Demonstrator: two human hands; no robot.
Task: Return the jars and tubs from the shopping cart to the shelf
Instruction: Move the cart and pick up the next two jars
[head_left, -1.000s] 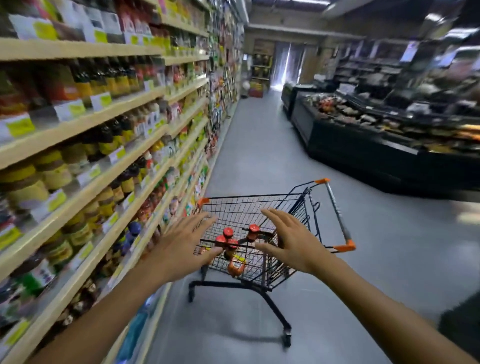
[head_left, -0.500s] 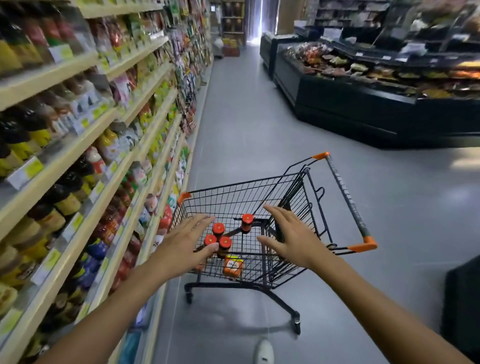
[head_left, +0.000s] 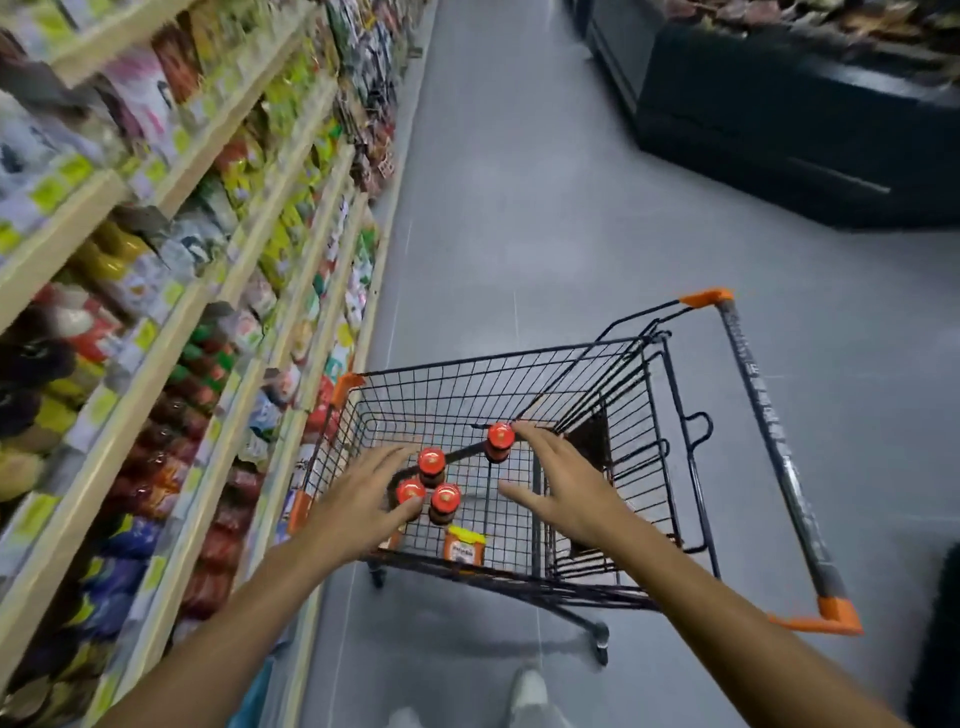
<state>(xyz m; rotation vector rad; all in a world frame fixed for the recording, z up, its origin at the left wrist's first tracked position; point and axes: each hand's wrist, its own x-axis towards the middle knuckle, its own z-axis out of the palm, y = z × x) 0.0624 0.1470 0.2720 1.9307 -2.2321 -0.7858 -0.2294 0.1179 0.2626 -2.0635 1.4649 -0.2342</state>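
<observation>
Head view: both hands — left (head_left: 358, 501), right (head_left: 563, 486) — are spreading wide, empty, over four red-lidded dark glass jars (head_left: 432, 462) standing lower-centre in the black wire cart (head_left: 597, 400); a careless grab risks toppling neighbours.

The shopping cart (head_left: 519, 395) stood just right of the shelf (head_left: 218, 332). Four jars (head_left: 445, 503) stood in it, one apart behind; a tub (head_left: 464, 545) lay nearest.
</observation>
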